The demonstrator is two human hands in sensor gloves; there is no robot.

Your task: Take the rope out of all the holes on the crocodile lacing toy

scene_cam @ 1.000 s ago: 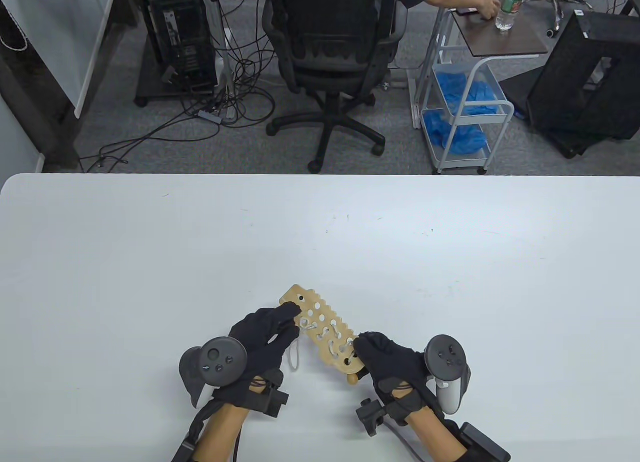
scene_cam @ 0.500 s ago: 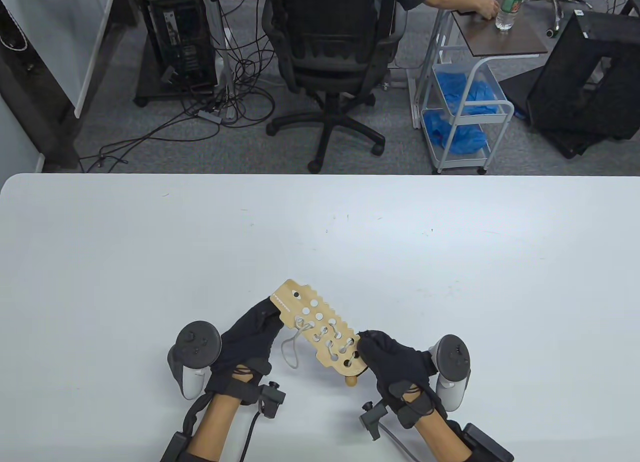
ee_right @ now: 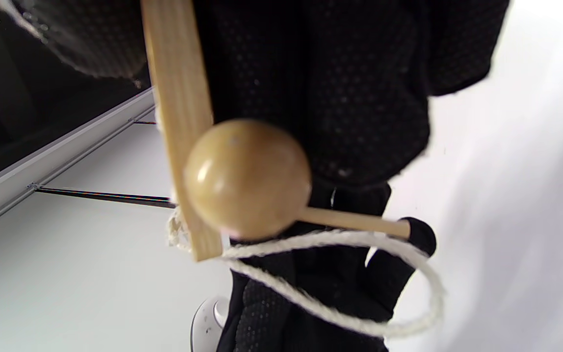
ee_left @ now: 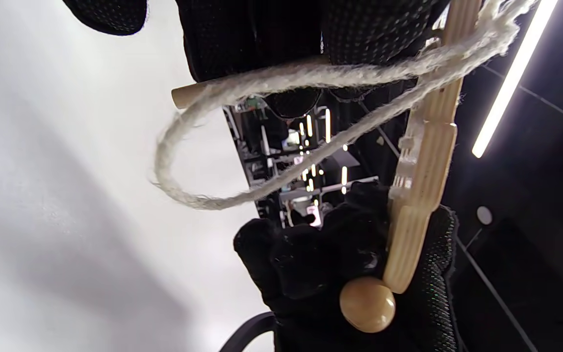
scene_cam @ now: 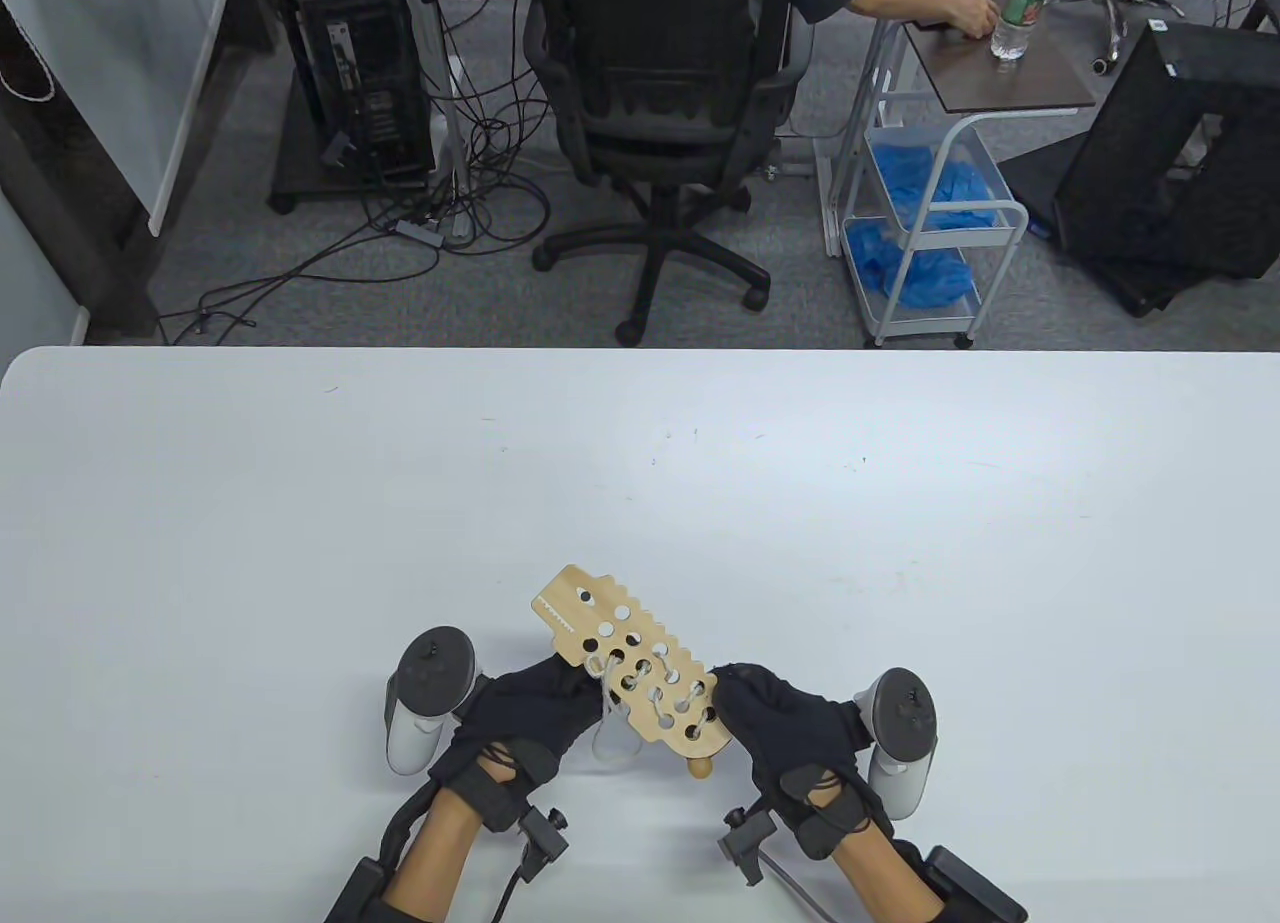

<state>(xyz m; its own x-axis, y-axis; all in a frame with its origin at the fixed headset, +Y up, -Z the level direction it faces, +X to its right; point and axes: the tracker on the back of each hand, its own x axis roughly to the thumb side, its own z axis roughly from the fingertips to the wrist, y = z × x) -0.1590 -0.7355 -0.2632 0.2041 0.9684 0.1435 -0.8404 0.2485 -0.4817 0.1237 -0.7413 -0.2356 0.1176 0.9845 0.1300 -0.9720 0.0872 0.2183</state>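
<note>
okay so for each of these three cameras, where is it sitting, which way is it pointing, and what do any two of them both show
Table view: above, looking down at the white table; both gloved hands, trackers and forearms show.
Left wrist view: on the left wrist, facing along the crocodile board edge-on; left hand above, right hand below.
Right wrist view: on the right wrist, looking past the right hand's fingers.
Shared: both wrist views show the wooden ball and rope loop.

A white counter (scene_cam: 300, 523) fills the lower half of the frame. Behind it is grey carpet floor (scene_cam: 780, 313). At the top centre stands a black office chair (scene_cam: 660, 113) with a person sitting. Upper left, a computer tower (scene_cam: 365, 73) and many cables (scene_cam: 470, 193). Upper right, a white cart (scene_cam: 930, 213) with blue bags, and a bottle (scene_cam: 1015, 18) on a brown top.
</note>
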